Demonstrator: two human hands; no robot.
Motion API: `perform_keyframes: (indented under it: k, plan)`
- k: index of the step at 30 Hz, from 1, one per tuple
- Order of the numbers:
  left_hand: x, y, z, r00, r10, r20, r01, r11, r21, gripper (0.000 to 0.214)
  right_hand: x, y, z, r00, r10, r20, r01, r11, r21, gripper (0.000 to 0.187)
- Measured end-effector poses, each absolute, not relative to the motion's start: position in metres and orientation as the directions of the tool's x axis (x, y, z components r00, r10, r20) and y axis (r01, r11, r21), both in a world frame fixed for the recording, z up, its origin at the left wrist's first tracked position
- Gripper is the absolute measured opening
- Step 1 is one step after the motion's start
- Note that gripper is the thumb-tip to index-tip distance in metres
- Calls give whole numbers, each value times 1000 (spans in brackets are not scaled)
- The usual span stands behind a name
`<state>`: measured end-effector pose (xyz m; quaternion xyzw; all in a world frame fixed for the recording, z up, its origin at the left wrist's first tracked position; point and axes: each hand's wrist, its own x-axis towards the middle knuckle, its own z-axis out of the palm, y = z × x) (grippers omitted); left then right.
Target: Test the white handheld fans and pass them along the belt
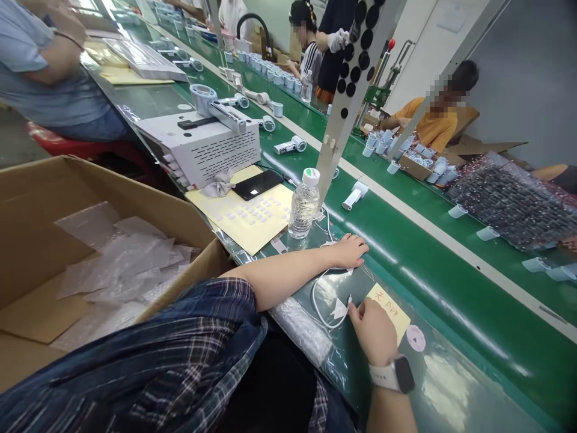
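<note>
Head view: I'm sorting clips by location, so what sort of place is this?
Probably a factory assembly line: a green conveyor belt, white handheld devices lying along it, and a lever press beyond.

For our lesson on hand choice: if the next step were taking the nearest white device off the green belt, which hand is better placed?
Probably the left hand: it lies beside the green belt, nearer the white device, while the right hand is farther back, apparently pinching the white cable.
</note>
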<state>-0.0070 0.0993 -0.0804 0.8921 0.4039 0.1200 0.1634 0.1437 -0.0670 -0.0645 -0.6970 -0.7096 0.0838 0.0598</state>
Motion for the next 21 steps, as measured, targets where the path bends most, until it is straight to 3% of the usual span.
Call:
perform_keyframes:
  k: [3, 7, 13, 21]
  plan:
    - [-8, 97, -74, 648, 760, 55, 681, -610, 405, 40, 133, -61, -66, -11, 1000, -15, 987, 9, -159, 30]
    - [-10, 96, -70, 651, 759, 20, 680, -595, 430, 42, 135, -55, -63, 58, 996, -62, 972, -70, -222, 32]
    - [-12, 96, -66, 660, 751, -1, 669, -588, 455, 41, 140, -57, -61, 92, 990, -110, 949, -121, -290, 12]
    - [-12, 97, -66, 686, 728, -13, 645, -599, 474, 40, 143, -52, -59, 112, 984, -136, 918, -155, -365, 8]
